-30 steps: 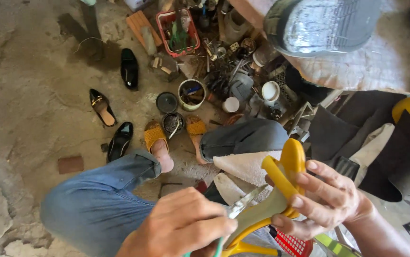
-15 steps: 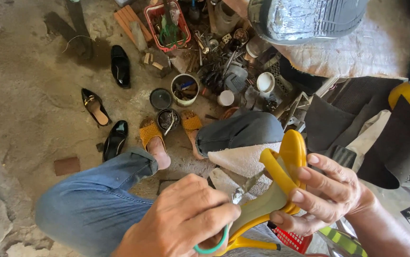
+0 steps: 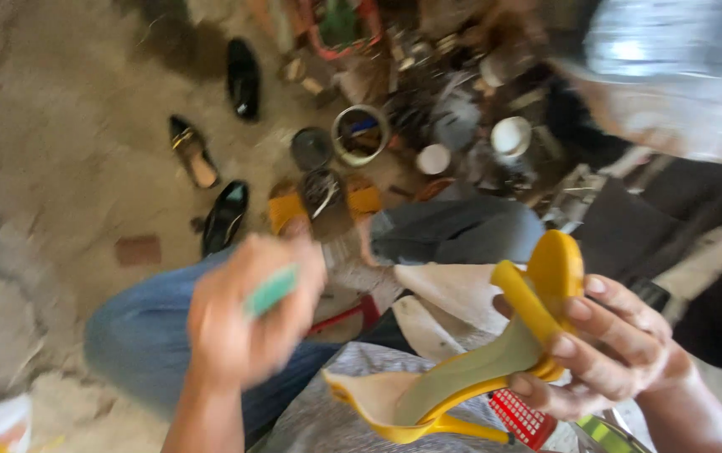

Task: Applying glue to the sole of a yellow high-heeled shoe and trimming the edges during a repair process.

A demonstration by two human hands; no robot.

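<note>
Right hand closed around the heel end of a yellow high-heeled shoe, fingers wrapped over the heel stem and the back of the sole. Shoe lies upside-down-ish, sole side showing grey-green; long axis runs from the heel, up and right by the right hand, down and left to the toe, which points toward the left hand's forearm. Heel block stands above the right fingers.

Left hand raised to the left of the shoe, apart from it, motion-blurred; closed on a green-handled tool. Tool tip not resolvable.

Under both hands: blue-jeaned legs and a grey cloth over the lap. A red-and-white patterned item sits just below the right hand.

Beyond the hands: bare concrete floor. Black shoes and a tan-lined flat lie well apart from the left hand. Orange sandals on the feet. Round tins and a small pot in blurred clutter farther out.
</note>
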